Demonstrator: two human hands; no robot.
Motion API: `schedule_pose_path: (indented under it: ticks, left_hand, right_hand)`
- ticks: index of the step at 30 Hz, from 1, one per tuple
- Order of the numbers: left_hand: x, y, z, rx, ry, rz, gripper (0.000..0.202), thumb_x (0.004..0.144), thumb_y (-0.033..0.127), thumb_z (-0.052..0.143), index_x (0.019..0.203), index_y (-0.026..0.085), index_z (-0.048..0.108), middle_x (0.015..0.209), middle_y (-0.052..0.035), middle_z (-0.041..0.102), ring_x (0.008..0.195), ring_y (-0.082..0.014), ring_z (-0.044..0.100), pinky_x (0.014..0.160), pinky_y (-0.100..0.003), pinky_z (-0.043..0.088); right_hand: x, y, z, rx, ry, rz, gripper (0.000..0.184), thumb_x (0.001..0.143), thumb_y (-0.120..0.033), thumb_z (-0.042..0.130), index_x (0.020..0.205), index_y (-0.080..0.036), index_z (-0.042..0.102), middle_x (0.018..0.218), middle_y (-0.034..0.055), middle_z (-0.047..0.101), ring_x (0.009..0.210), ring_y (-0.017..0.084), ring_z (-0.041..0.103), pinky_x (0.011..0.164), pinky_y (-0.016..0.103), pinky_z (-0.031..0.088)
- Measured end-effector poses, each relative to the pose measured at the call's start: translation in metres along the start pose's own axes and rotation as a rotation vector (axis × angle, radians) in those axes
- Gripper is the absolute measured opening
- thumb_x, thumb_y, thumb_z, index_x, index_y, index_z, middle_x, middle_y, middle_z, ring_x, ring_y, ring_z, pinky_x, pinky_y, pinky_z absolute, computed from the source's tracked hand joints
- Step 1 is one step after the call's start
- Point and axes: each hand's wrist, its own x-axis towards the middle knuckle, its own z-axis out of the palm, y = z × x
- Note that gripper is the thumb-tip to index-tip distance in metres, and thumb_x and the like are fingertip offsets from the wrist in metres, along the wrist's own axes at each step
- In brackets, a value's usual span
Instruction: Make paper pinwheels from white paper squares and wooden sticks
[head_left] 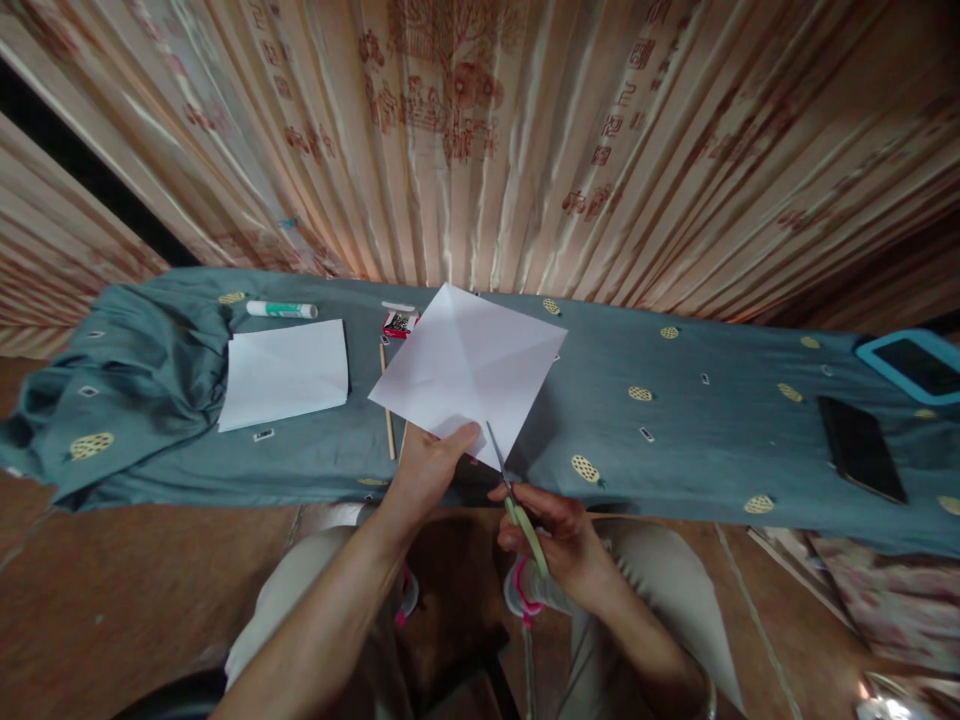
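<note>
My left hand grips a white square sheet of paper by its near edge, thumb on top and the other fingers hidden beneath. Faint crease lines run across the sheet, which is held above the cloth. In my right hand is a pair of scissors with light green handles. Their blades lie at the paper's near corner, pointing away from me; one blade shows over the sheet. A wooden stick, perhaps a pencil, lies partly under the sheet's left side.
A grey-blue cloth with pineapple prints covers the long surface. On it lie white paper, a glue stick and a small red box of tiny metallic pieces. A phone and a blue-framed device lie right. A curtain hangs behind.
</note>
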Motion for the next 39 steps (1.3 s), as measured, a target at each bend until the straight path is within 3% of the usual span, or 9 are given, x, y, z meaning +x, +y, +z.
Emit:
schedule_pose_path:
  ticks: [8, 39]
  left_hand:
    - [-0.0026, 0.0018, 0.002, 0.033, 0.015, 0.013, 0.02, 0.056, 0.027, 0.07, 0.07, 0.018, 0.058, 0.063, 0.0029, 0.06, 0.057, -0.0131, 0.054, 0.055, -0.025, 0.044]
    - [-0.006, 0.0016, 0.0049, 0.026, 0.018, -0.012, 0.025, 0.053, 0.027, 0.068, 0.074, 0.018, 0.058, 0.064, 0.0047, 0.062, 0.057, -0.0125, 0.056, 0.055, -0.023, 0.045]
  right_hand:
    - [-0.001, 0.0069, -0.0021, -0.015, -0.015, -0.044, 0.036, 0.071, -0.04, 0.076, 0.101, -0.02, 0.07, 0.065, -0.0038, 0.06, 0.058, 0.01, 0.051, 0.057, 0.022, 0.044]
    - [0.001, 0.0002, 0.0014, 0.054, 0.025, -0.011, 0.032, 0.066, -0.035, 0.078, 0.091, -0.019, 0.069, 0.062, -0.0045, 0.058, 0.054, 0.009, 0.047, 0.053, 0.021, 0.042]
